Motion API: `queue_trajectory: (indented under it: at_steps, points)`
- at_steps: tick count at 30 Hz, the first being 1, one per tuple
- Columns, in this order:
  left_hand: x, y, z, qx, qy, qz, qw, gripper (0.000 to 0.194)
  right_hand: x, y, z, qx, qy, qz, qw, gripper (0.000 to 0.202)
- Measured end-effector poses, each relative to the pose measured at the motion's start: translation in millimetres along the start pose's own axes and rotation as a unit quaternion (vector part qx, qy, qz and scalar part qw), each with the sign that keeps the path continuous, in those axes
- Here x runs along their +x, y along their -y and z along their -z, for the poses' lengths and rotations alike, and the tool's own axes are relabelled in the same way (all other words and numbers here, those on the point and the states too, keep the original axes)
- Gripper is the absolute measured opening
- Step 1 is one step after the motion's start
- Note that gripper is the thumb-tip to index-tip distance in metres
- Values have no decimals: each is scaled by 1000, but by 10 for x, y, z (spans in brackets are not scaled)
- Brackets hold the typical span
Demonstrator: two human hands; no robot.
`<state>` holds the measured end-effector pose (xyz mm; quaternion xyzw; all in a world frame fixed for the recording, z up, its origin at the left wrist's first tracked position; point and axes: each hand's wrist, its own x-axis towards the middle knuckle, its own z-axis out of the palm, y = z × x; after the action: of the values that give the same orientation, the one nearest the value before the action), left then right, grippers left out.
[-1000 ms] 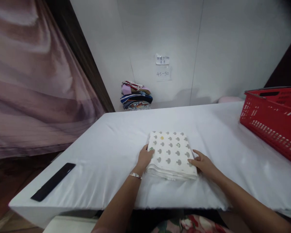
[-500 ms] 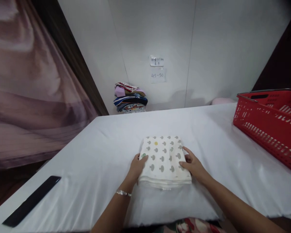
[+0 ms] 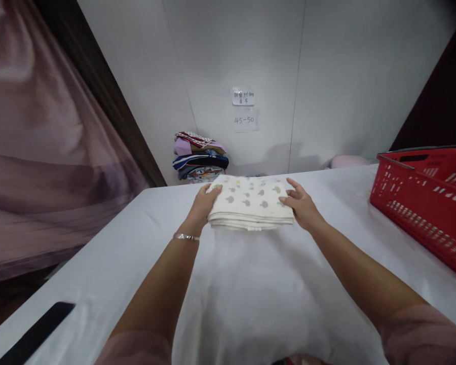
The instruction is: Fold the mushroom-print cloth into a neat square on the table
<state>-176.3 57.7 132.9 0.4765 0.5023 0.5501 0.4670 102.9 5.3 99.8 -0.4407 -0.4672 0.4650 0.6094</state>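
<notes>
A folded white cloth [image 3: 253, 202] printed with grey tree-like shapes is held level above the white-covered table [image 3: 251, 284]. My left hand [image 3: 205, 203] grips its left edge, thumb on top and fingers underneath, mostly hidden. On the opposite edge, my right hand [image 3: 301, 203] pinches the cloth with the thumb above and the index finger stretched along the side. Several folded layers show along the near edge. Both arms reach forward, and a silver bracelet [image 3: 186, 236] circles the left wrist.
Behind the table's far edge rises a stack of folded clothes [image 3: 200, 157] against the wall. A red plastic basket [image 3: 421, 197] stands at the right. A flat black strip [image 3: 38, 332] lies near left, beside a pink curtain [image 3: 61, 152]. Two paper signs [image 3: 243, 109] hang on the wall.
Both hands have lifted the folded cloth off the table and carried it forward, toward the far edge. It now appears tilted flatter to my view.
</notes>
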Motion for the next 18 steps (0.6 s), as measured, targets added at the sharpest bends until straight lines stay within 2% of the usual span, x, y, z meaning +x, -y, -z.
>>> queue_trajectory:
  at_steps: [2, 4, 6, 9, 13, 18]
  points:
    - [130, 178, -44, -2, -12, 38, 999, 69, 192, -171, 29, -14, -19, -27, 999, 86]
    - [150, 485, -83, 13, -18, 110, 994, 67, 281, -447, 75, -66, -46, -106, 991, 86]
    - [92, 817, -106, 60, -19, 195, 979, 62, 270, -738, 130, -138, -61, -196, 969, 85]
    - [-31, 1159, -96, 102, -47, 218, 969, 66, 140, -1014, 207, -182, -45, -235, 954, 86]
    - [-180, 1252, -43, 151, -21, 181, 972, 67, -62, -1028, 248, -166, -5, -223, 961, 88]
    - [-426, 1275, 8, 185, -9, 133, 974, 62, -252, -972, 282, -137, -8, -208, 968, 78]
